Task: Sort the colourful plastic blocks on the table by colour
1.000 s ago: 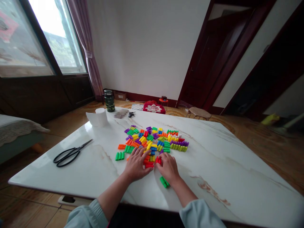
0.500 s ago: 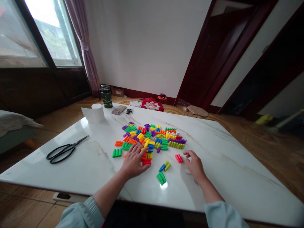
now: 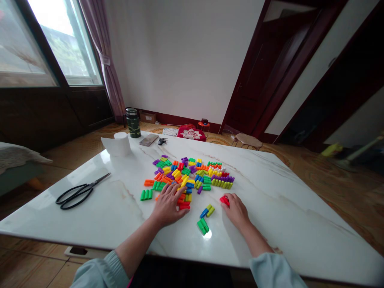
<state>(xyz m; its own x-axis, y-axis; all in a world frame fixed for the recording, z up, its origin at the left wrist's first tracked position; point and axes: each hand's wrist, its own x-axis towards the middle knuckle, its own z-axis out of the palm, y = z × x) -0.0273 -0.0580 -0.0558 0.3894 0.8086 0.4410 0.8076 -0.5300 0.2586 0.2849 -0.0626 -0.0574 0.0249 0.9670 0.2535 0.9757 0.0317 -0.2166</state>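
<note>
My left hand [image 3: 169, 203] lies palm down with fingers spread over the near side of a pile of colourful bullet-shaped plastic toy blocks [image 3: 177, 174]. Red and orange blocks [image 3: 183, 205] show beside and under its fingers, partly hidden. To the right, the fingers of my right hand [image 3: 237, 210] close around a red toy block [image 3: 224, 200] at the tabletop. Between my hands lie a blue and lime pair of blocks [image 3: 207, 211] and a green block [image 3: 203, 226]. Rows of blocks in matching colours [image 3: 222, 183] stand lined up at the pile's right end.
Black-handled scissors [image 3: 78, 194] lie on the left of the white marbled table [image 3: 288, 216]. Toward its far left corner are a paper roll [image 3: 121, 145], a camouflage flask [image 3: 133, 123], a phone [image 3: 149, 139] and keys [image 3: 162, 141]. A stool [image 3: 247, 140] stands beyond the far edge.
My right hand has moved slightly left and its fingers have closed on the red block. My left hand stays spread over the pile. The view has shifted a little.
</note>
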